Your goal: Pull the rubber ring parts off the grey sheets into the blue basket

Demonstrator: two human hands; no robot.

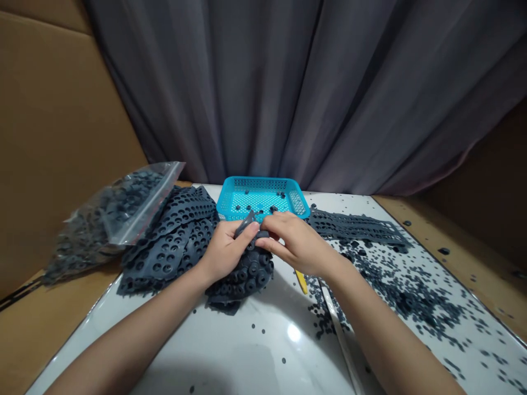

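Mid-table, left hand (224,252) and right hand (294,241) pinch rubber (247,224).

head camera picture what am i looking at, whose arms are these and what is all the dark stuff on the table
This is a single picture from a camera worn on a person's head, looking forward and down, so there is no machine here: the two arms belong to the wearer. The left hand and right hand together pinch a dark grey perforated sheet, apparently rubber, just above a heap of similar sheets. More sheets lie to the left, beside a clear zip bag of dark pieces, and long strips lie to the right. A turquoise plastic basket stands just beyond the hands, with a few dark pieces in it. Many small dark pieces are scattered across the glossy white table.
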